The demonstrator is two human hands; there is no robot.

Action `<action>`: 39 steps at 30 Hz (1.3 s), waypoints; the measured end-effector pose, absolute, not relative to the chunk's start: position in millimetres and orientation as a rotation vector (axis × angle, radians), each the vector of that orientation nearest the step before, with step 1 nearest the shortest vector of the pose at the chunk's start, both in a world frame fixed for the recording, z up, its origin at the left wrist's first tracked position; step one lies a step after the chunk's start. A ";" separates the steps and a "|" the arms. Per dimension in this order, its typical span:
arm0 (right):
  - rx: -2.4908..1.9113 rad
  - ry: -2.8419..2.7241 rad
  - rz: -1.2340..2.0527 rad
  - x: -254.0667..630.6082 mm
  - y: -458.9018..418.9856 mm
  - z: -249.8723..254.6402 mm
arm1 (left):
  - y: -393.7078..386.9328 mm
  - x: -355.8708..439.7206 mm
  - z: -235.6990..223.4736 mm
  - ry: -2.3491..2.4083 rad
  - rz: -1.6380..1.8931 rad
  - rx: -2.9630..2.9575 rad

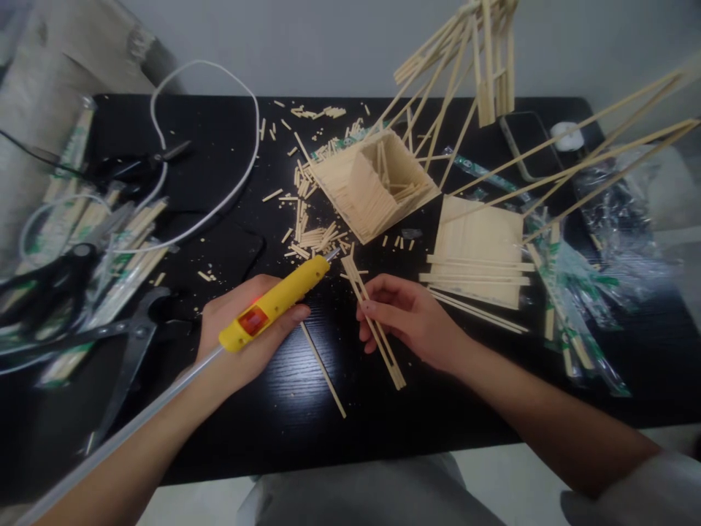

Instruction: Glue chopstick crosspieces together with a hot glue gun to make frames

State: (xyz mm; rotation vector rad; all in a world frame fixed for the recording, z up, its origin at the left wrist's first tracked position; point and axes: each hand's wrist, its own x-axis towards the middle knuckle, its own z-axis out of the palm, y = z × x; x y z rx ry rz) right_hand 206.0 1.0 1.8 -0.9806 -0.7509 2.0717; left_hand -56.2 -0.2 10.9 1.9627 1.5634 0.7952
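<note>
Left grip: the hand [241, 354] is closed round the yellow tool [285, 298], its metal tip beyond the fingers; a loose stick [324, 371] slants below, whether held I cannot tell.
Right grip: the hand [410, 318] pinches the stick frame [399, 378] between thumb and fingers, its far end near the tip.
Stick box: on the tabletop [427, 420], beyond both grips.
Stick panel [479, 237]: right of the right grip, crosswise sticks at its near edge.
Handling: best to steady the frame, keep its sticks parallel, and keep fingertips off the possibly hot tip.
Wrappers [564, 307]: green-printed, right of the right grip; writing unreadable.
</note>
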 end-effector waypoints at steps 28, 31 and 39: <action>-0.913 -0.689 2.057 204.9 4.0 -4.7 | -3.0 -55.7 10.7 1.653 0.723 1.895; -0.926 -0.710 2.059 204.7 3.6 -4.9 | -2.9 -56.2 11.1 1.638 0.728 1.897; -0.966 -0.791 2.121 204.9 1.4 -2.4 | -0.8 -55.1 14.2 1.609 0.725 1.724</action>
